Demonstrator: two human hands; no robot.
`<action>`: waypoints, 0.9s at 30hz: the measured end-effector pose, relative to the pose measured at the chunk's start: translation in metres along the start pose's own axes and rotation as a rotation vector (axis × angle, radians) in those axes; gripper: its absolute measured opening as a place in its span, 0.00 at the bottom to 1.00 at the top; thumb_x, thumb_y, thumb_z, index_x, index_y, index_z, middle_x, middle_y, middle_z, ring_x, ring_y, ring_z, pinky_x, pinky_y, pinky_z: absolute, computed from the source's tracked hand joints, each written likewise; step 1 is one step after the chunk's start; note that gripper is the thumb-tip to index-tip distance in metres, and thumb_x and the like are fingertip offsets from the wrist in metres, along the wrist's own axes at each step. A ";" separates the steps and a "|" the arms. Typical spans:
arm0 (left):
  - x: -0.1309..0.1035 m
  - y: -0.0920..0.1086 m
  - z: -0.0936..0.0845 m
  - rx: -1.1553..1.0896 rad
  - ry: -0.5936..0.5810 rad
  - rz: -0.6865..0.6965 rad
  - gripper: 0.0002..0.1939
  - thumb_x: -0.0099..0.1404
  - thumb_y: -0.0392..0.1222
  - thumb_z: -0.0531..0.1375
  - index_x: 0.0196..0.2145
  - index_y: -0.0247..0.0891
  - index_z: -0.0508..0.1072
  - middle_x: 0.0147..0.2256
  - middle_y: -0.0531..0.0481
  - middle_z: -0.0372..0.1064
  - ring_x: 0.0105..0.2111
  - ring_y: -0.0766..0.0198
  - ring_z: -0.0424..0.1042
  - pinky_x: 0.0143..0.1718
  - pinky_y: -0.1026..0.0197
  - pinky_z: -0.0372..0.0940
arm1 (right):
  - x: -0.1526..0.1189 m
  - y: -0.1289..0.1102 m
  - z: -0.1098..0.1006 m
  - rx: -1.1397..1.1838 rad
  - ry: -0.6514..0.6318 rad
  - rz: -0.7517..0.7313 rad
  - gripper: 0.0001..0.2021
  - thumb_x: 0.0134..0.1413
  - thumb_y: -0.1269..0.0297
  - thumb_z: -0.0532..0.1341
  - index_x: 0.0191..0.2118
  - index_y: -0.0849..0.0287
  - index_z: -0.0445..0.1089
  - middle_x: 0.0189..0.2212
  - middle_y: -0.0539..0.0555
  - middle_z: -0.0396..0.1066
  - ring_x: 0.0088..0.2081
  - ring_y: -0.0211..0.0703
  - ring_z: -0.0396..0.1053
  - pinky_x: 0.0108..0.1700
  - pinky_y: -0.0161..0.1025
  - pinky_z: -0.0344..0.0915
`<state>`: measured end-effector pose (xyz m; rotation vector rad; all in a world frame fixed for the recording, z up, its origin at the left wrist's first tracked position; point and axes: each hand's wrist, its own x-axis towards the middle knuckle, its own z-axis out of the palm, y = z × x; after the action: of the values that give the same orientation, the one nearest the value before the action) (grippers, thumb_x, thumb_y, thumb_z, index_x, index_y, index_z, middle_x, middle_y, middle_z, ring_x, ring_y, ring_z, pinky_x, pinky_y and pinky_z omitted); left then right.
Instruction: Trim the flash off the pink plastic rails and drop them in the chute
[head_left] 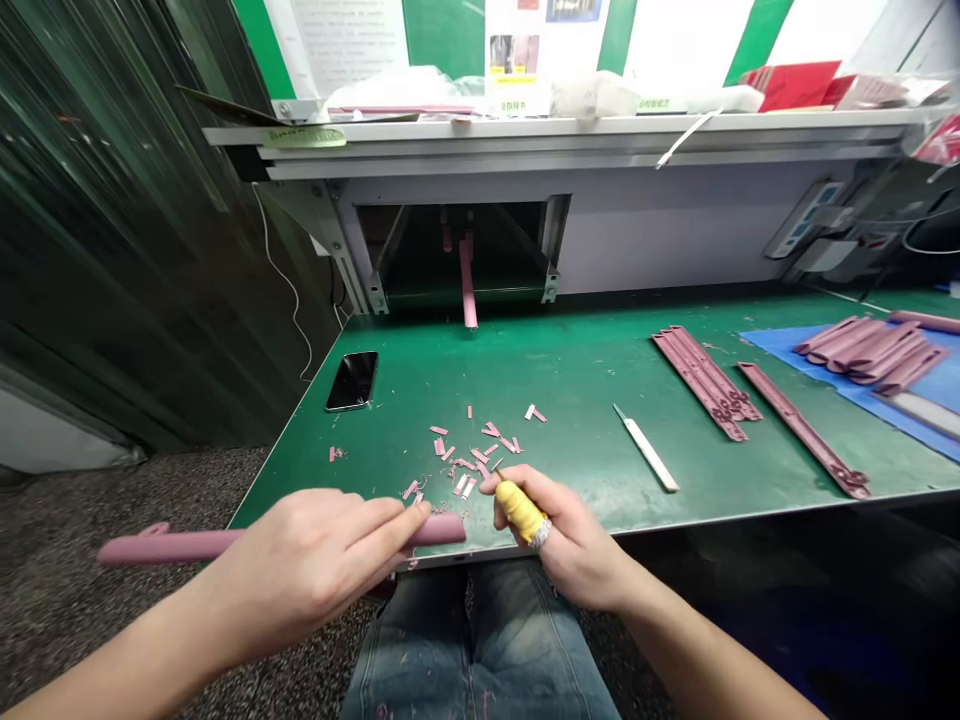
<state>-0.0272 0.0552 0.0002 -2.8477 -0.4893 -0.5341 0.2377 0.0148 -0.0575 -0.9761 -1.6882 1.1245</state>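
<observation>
My left hand (330, 550) is wrapped over a long pink plastic part (176, 546), which lies sideways across the table's front edge, its left end sticking out past the corner. Closed in my right hand (566, 535) is a small tool with a yellow-wrapped handle (521, 512) and silver wrapping at its butt. Its thin metal tip points up and left, a little right of the pink part's end and apart from it. Small pink scraps (465, 460) lie scattered on the green table just beyond both hands.
A white-handled knife (646, 450) lies to the right. Beyond it are several pink parts (705, 380), a single one (806, 430), and a pile (870, 350) on a blue sheet (795, 348). A phone (352, 380) rests at left. Another pink part (467, 280) protrudes from the back opening.
</observation>
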 end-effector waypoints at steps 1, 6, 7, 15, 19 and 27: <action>-0.001 -0.001 -0.002 0.055 -0.021 0.024 0.22 0.63 0.34 0.58 0.55 0.35 0.66 0.42 0.44 0.75 0.33 0.59 0.74 0.31 0.58 0.71 | -0.001 -0.001 0.000 -0.124 -0.020 -0.094 0.12 0.65 0.62 0.49 0.48 0.57 0.65 0.35 0.52 0.68 0.35 0.37 0.64 0.38 0.35 0.61; -0.004 -0.005 -0.013 0.178 -0.086 0.172 0.22 0.65 0.28 0.51 0.57 0.27 0.62 0.55 0.36 0.65 0.57 0.47 0.62 0.55 0.43 0.63 | 0.004 -0.006 0.009 -0.658 -0.125 -0.398 0.20 0.61 0.46 0.52 0.40 0.60 0.68 0.28 0.53 0.68 0.29 0.39 0.63 0.29 0.35 0.56; -0.003 -0.004 -0.015 0.180 -0.088 0.197 0.22 0.65 0.28 0.50 0.57 0.27 0.63 0.56 0.36 0.64 0.58 0.47 0.60 0.57 0.41 0.60 | 0.007 -0.007 0.012 -0.769 -0.112 -0.419 0.22 0.60 0.44 0.52 0.38 0.60 0.68 0.26 0.52 0.67 0.27 0.39 0.61 0.26 0.35 0.53; 0.008 -0.002 -0.026 0.251 -0.104 0.260 0.19 0.67 0.31 0.49 0.54 0.34 0.67 0.52 0.43 0.70 0.58 0.47 0.62 0.60 0.37 0.54 | 0.020 -0.015 0.015 -1.072 -0.128 -0.536 0.11 0.62 0.67 0.52 0.27 0.58 0.61 0.24 0.50 0.63 0.25 0.37 0.55 0.25 0.38 0.44; 0.003 0.003 -0.027 0.253 -0.062 0.248 0.19 0.66 0.29 0.49 0.53 0.28 0.68 0.51 0.38 0.70 0.55 0.46 0.65 0.60 0.39 0.54 | 0.020 -0.017 0.013 -1.072 -0.119 -0.586 0.12 0.62 0.71 0.49 0.27 0.58 0.60 0.22 0.49 0.61 0.24 0.38 0.52 0.24 0.39 0.44; -0.018 0.031 -0.018 0.062 0.098 -0.094 0.32 0.59 0.26 0.60 0.61 0.33 0.60 0.53 0.43 0.69 0.53 0.53 0.67 0.55 0.50 0.60 | 0.017 -0.017 0.015 -0.991 0.024 -0.666 0.15 0.63 0.71 0.47 0.25 0.59 0.61 0.21 0.50 0.59 0.23 0.38 0.50 0.25 0.38 0.47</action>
<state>-0.0378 0.0167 0.0051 -2.7351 -0.6133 -0.6601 0.2162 0.0211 -0.0404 -0.8334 -2.3306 -0.2158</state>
